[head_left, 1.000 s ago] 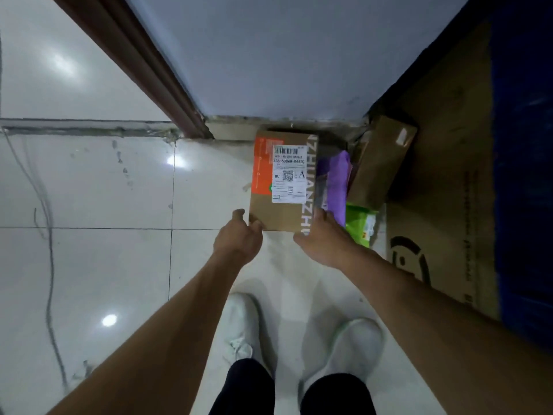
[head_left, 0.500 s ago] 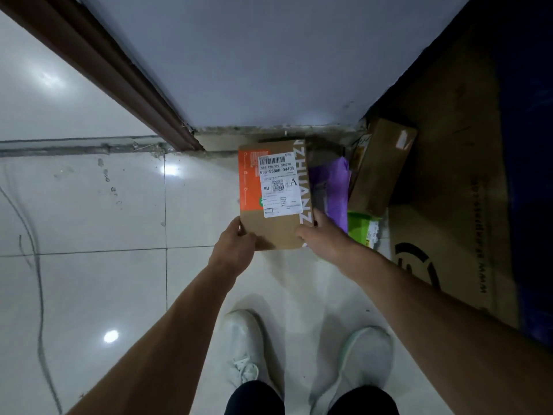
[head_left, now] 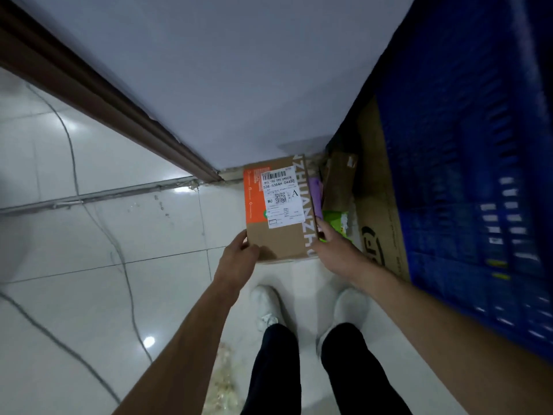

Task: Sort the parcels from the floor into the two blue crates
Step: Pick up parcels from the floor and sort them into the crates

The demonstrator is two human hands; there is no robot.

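Observation:
A brown cardboard parcel (head_left: pixel 281 238) with an orange strip and a white shipping label marked "A" is held in front of me above the floor. My left hand (head_left: pixel 238 254) grips its near left corner and my right hand (head_left: pixel 335 250) grips its near right edge. Behind it on the floor lie a purple parcel (head_left: pixel 315 190), a green packet (head_left: pixel 336 221) and a small brown box (head_left: pixel 341 181). A blue crate (head_left: pixel 466 187) fills the right side, blurred.
A large flat cardboard sheet (head_left: pixel 380 211) leans against the blue crate. A grey wall (head_left: pixel 239 70) with a brown door frame (head_left: pixel 104 103) stands ahead. My white shoes (head_left: pixel 266 307) are on the white tiled floor (head_left: pixel 104 265), where thin cables run at left.
Both hands have lifted the labelled parcel off the floor pile. The view has swung so the blue crate now fills the right side.

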